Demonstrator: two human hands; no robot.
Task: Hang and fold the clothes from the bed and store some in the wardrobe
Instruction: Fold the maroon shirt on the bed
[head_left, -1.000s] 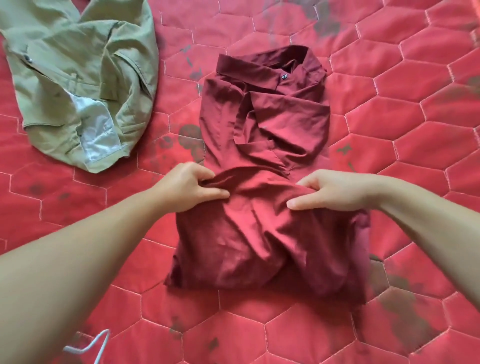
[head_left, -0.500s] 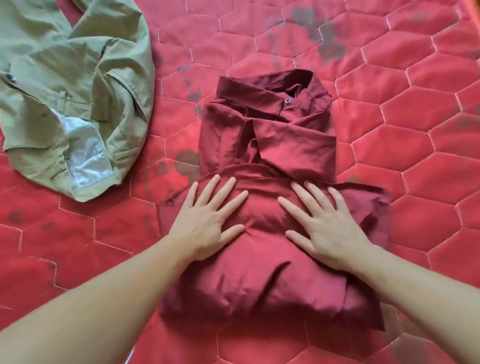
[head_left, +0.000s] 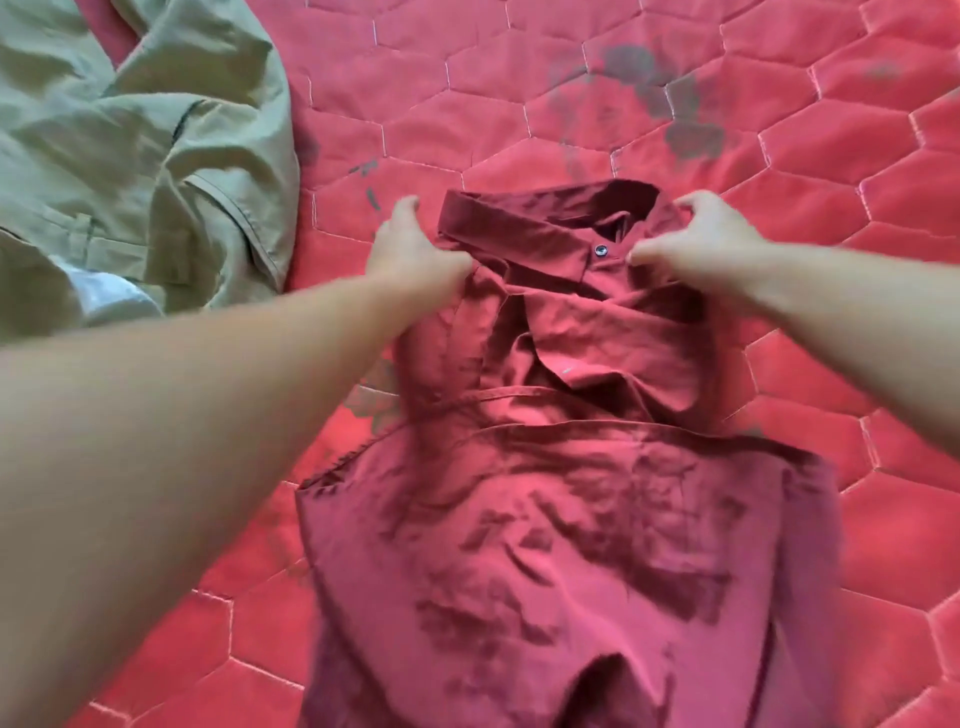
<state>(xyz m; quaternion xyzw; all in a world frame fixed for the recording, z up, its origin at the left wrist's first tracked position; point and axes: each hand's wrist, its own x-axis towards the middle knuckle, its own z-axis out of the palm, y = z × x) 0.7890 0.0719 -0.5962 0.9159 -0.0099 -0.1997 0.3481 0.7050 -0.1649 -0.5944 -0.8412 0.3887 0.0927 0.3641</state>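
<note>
Head view: half a second ago both palms lay flat, fingers spread, on the middle of the maroon shirt (head_left: 561, 467); now both hands have gone up to its collar end, so the smoothing of the lower fold looks finished and the next fold (collar end brought down over the body, I would judge) is being set up. The left hand (head_left: 410, 249) holds the shoulder just left of the collar (head_left: 545, 228); its grip is narrow, thumb and curled fingers pinching the cloth edge. The right hand (head_left: 696, 244) is blurred by motion, but its grip also reads as closed on the shirt, fingers hooked over the far right of the collar and thumb near the button (head_left: 601, 250). The shirt lies on the bed (head_left: 779, 130), on the red hexagon-quilted cover, its sleeves already tucked in across the chest and its hem end folded up in a broad panel nearest the camera; one garment is therefore partly folded, not yet stored. The olive green shirt (head_left: 145, 171) lies rumpled and unfolded on the bed to the far left, apart from the maroon one, so it is still to be dealt with. Containers: none shows here; the wardrobe is out of view, and nothing can be said of its contents.
</note>
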